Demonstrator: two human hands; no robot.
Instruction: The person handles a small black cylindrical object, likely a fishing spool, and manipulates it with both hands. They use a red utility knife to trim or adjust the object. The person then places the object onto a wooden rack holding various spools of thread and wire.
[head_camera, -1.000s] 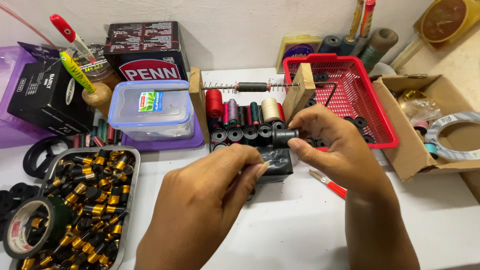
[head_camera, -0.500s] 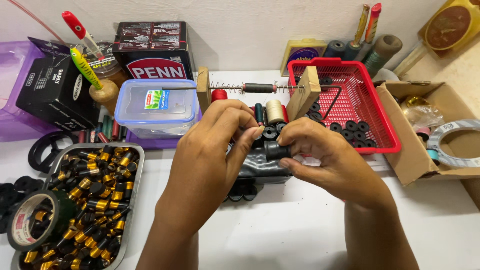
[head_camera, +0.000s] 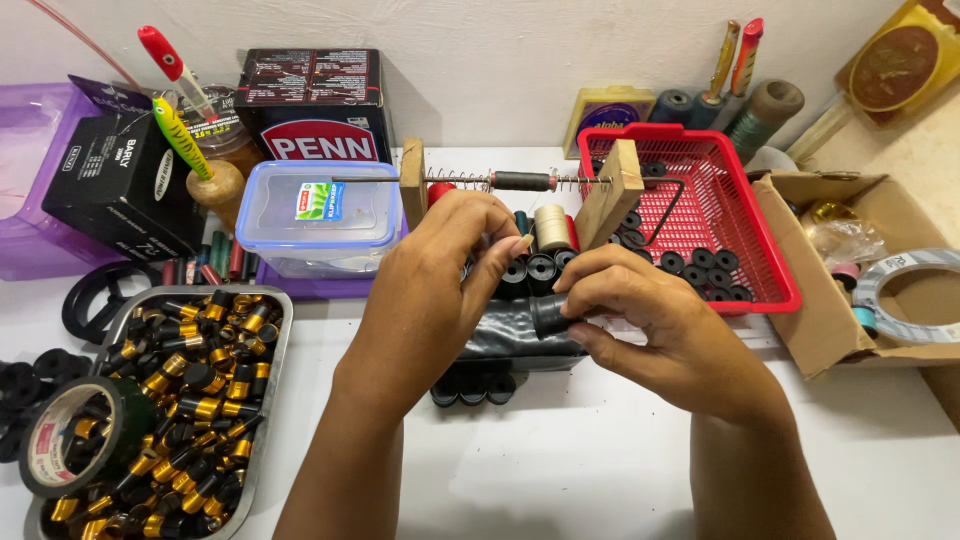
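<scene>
- Your right hand (head_camera: 668, 335) is nearest you, right of centre over the white table (head_camera: 560, 460). Its fingers are clenched around a small black spool (head_camera: 551, 314), which lies on its side with one end facing left.
- Your left hand (head_camera: 440, 290) is just beside it, curled over, fingertips pointing down toward the same spool. Whether they pinch anything cannot be told; the palm hides the contact.
- Directly under both hands lies a black plastic bag (head_camera: 520, 342), with a few black spools (head_camera: 472, 385) on the table at its near edge.
- At your near left, a metal tray (head_camera: 268, 350) holds a heap of black and gold spools (head_camera: 190, 400). A roll of dark tape (head_camera: 70, 450) leans on the tray's left corner.
- Just beyond your hands, a row of black spools (head_camera: 540, 268) stands on end, with a cream thread spool (head_camera: 551, 226) behind it.
- Above these, a wooden frame (head_camera: 612, 195) carries a horizontal rod with springs (head_camera: 500, 181).
- Left of the frame sits a clear lidded plastic box (head_camera: 318, 215).
- Right of the frame, a red basket (head_camera: 745, 215) holds more black spools; a cardboard box (head_camera: 830, 300) is beside it.
- Farthest back, dark boxes (head_camera: 110, 190), a fishing lure (head_camera: 182, 138) and thread cones (head_camera: 765, 110) stand against the wall.
</scene>
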